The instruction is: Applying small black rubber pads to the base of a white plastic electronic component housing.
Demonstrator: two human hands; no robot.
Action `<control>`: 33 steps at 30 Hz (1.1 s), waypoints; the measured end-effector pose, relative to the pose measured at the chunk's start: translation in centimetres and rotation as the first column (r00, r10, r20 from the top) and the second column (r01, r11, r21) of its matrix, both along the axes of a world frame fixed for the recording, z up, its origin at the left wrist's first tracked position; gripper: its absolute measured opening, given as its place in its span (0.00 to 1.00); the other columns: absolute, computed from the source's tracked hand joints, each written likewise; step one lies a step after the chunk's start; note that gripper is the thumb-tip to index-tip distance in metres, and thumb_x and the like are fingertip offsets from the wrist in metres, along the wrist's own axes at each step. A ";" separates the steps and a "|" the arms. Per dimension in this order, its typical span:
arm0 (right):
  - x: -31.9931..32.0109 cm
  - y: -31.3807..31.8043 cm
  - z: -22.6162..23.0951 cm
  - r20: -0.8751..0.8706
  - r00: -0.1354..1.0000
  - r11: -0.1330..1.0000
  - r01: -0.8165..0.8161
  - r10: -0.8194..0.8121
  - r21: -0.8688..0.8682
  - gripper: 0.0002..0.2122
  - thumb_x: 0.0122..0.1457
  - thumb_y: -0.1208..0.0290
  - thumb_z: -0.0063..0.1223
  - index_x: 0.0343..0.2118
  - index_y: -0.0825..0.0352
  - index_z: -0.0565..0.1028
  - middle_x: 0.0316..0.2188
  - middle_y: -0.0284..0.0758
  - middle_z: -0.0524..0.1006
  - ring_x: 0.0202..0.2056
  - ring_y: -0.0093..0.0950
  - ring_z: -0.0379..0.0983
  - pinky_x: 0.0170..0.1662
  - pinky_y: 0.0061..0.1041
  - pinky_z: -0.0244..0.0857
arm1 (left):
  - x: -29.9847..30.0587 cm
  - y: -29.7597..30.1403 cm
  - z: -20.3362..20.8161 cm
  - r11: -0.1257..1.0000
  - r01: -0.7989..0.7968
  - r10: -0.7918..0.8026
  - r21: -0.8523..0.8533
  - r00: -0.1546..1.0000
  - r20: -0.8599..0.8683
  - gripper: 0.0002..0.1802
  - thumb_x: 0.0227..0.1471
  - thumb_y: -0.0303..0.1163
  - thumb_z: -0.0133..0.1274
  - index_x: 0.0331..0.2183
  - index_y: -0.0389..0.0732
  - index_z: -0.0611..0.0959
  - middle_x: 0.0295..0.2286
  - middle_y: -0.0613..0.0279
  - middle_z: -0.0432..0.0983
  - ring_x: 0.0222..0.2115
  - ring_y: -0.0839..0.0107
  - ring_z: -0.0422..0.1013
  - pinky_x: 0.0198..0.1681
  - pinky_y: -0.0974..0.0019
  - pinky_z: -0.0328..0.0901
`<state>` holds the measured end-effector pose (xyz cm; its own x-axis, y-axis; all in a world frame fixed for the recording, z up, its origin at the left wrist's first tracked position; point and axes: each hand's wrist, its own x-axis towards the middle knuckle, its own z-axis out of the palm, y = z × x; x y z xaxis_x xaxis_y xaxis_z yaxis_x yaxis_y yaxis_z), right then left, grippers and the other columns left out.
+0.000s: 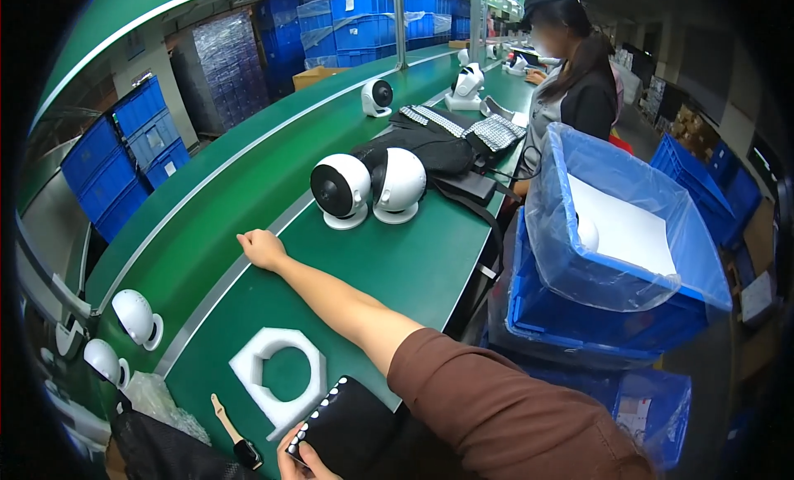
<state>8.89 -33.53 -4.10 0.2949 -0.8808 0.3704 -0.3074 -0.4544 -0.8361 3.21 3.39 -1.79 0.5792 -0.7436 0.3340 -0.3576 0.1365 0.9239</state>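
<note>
My left hand, at the bottom edge of the view, pinches the corner of a black sheet with a row of white round dots along its edge. My right arm reaches across the green workbench, and my right hand is over the metal strip beside the green belt. Its fingers are curled closed; the palm side is hidden, so what they hold, if anything, does not show. Beyond it stand two white ball-shaped cameras with black fronts, a left camera and a right camera. A white foam ring lies near the black sheet.
A wristwatch and clear plastic wrap lie at the near left. More white cameras stand along the belt. Black dotted sheets are piled farther back. A lined blue bin stands right; a co-worker sits beyond.
</note>
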 end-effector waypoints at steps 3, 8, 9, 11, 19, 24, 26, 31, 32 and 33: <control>-0.4 0.3 0.1 -0.037 0.999 1.000 -0.013 0.013 -0.008 0.17 0.52 0.59 0.39 0.19 0.67 0.73 0.22 0.43 0.73 0.28 0.42 0.69 0.32 0.38 0.62 | 0.0 0.1 -0.4 0.999 0.015 -0.015 -0.045 1.000 0.002 0.11 0.49 0.23 0.45 0.36 0.28 0.72 0.32 0.52 0.71 0.32 0.68 0.68 0.37 0.71 0.62; -1.3 0.2 0.3 -0.053 0.999 1.000 -0.003 0.003 -0.009 0.16 0.52 0.59 0.39 0.20 0.67 0.74 0.22 0.43 0.73 0.28 0.41 0.69 0.32 0.37 0.63 | -0.7 -0.3 -0.5 0.996 0.001 -0.004 -0.089 1.000 -0.028 0.11 0.48 0.21 0.45 0.36 0.27 0.72 0.31 0.53 0.72 0.32 0.68 0.68 0.37 0.71 0.62; -1.3 0.2 0.2 -0.043 0.999 1.000 0.006 -0.007 -0.025 0.16 0.52 0.59 0.39 0.20 0.67 0.74 0.22 0.43 0.73 0.29 0.41 0.69 0.32 0.37 0.63 | -0.7 -0.3 -0.6 0.994 0.006 -0.009 -0.110 1.000 -0.028 0.11 0.47 0.21 0.45 0.36 0.27 0.72 0.31 0.52 0.72 0.32 0.68 0.68 0.37 0.70 0.62; -0.8 0.2 -0.1 -0.068 0.998 1.000 -0.001 0.000 -0.016 0.16 0.51 0.60 0.40 0.20 0.66 0.74 0.23 0.43 0.74 0.29 0.41 0.69 0.33 0.37 0.63 | -0.8 -0.2 -0.4 0.995 -0.014 0.011 -0.098 0.999 -0.030 0.11 0.47 0.21 0.45 0.36 0.27 0.72 0.31 0.52 0.72 0.32 0.68 0.68 0.37 0.70 0.62; -0.2 -0.8 2.0 -0.601 0.770 0.950 -0.308 0.214 -0.057 0.17 0.51 0.55 0.39 0.28 0.62 0.75 0.31 0.41 0.74 0.35 0.39 0.69 0.40 0.35 0.62 | -0.1 -1.5 0.9 0.998 -0.043 0.047 -0.039 0.994 0.101 0.07 0.38 0.17 0.46 0.26 0.31 0.76 0.26 0.52 0.74 0.28 0.63 0.72 0.32 0.71 0.64; 5.8 4.9 4.6 -0.683 0.579 0.733 -0.673 0.445 -0.094 0.12 0.48 0.68 0.40 0.35 0.61 0.73 0.34 0.40 0.73 0.38 0.36 0.68 0.42 0.32 0.62 | 0.7 -0.5 0.9 0.998 0.005 0.002 -0.062 0.993 0.118 0.08 0.37 0.19 0.51 0.28 0.34 0.76 0.29 0.58 0.74 0.26 0.66 0.73 0.29 0.73 0.66; 8.6 7.3 3.7 -0.739 0.537 0.498 -0.809 0.407 -0.313 0.15 0.49 0.72 0.40 0.42 0.66 0.68 0.38 0.43 0.71 0.41 0.37 0.66 0.44 0.30 0.60 | 0.7 0.1 1.2 1.000 0.002 -0.002 -0.006 0.998 0.057 0.09 0.36 0.17 0.49 0.26 0.32 0.76 0.29 0.55 0.75 0.29 0.66 0.73 0.32 0.72 0.66; 13.9 8.0 2.5 -0.867 0.357 0.578 -0.809 0.348 -0.101 0.23 0.50 0.69 0.37 0.51 0.68 0.54 0.49 0.43 0.61 0.50 0.36 0.57 0.50 0.34 0.54 | 0.5 0.2 0.7 0.999 0.032 -0.030 -0.025 0.997 0.075 0.10 0.38 0.20 0.51 0.30 0.35 0.76 0.31 0.59 0.74 0.25 0.68 0.73 0.26 0.73 0.66; 14.5 7.7 1.6 -0.856 0.419 0.621 -0.768 0.301 -0.158 0.23 0.51 0.66 0.36 0.51 0.68 0.55 0.50 0.42 0.60 0.52 0.36 0.55 0.51 0.35 0.51 | 0.6 0.3 0.5 0.999 0.038 -0.037 -0.019 0.998 0.059 0.10 0.38 0.20 0.51 0.30 0.35 0.76 0.31 0.59 0.74 0.24 0.68 0.73 0.26 0.73 0.66; 14.6 7.2 0.7 -0.841 0.480 0.668 -0.714 0.247 -0.211 0.23 0.53 0.63 0.36 0.50 0.69 0.55 0.50 0.42 0.59 0.53 0.35 0.53 0.52 0.35 0.49 | 0.6 0.2 0.5 0.998 0.056 -0.055 -0.013 0.998 0.042 0.11 0.38 0.19 0.51 0.31 0.35 0.75 0.31 0.59 0.73 0.24 0.68 0.72 0.26 0.73 0.66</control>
<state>23.48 -26.36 -3.40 0.9592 -0.2551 0.1222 -0.2492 -0.9665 -0.0611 3.79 3.59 -1.27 0.5226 -0.7694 0.3674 -0.3871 0.1699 0.9063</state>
